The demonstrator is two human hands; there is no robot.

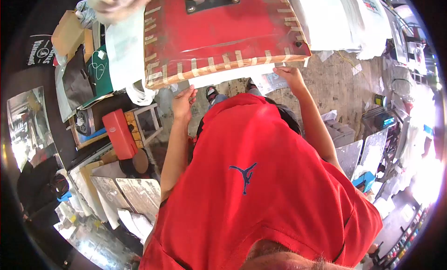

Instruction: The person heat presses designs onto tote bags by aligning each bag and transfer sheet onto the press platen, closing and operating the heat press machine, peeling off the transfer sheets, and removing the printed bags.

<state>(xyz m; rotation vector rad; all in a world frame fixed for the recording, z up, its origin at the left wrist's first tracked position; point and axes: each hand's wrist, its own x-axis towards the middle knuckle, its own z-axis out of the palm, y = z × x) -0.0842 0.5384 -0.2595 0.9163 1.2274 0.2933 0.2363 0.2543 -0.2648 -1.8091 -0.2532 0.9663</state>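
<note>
A red framed panel (223, 32) with strips of tan tape along its edges lies at the top middle. A white sheet (233, 76) shows beneath its near edge. My left hand (184, 102) pinches the sheet's left end, below the panel's near left part. The fingers of my right hand (289, 77) are closed at the sheet's right end, near the panel's right corner. A dark metal plate with bolts (212, 1) sits on the panel's far part. At the top left, a blurred hand of another person (118, 4) shows above the white cloth.
White cloth or paper (333, 25) extends right of the panel, and more (125, 51) lies left. A red box (120, 133) stands at the left beside a wooden stool (148, 121). Cardboard boxes (70, 35) are at the upper left. Grey blocks (340, 132) lie right of my body.
</note>
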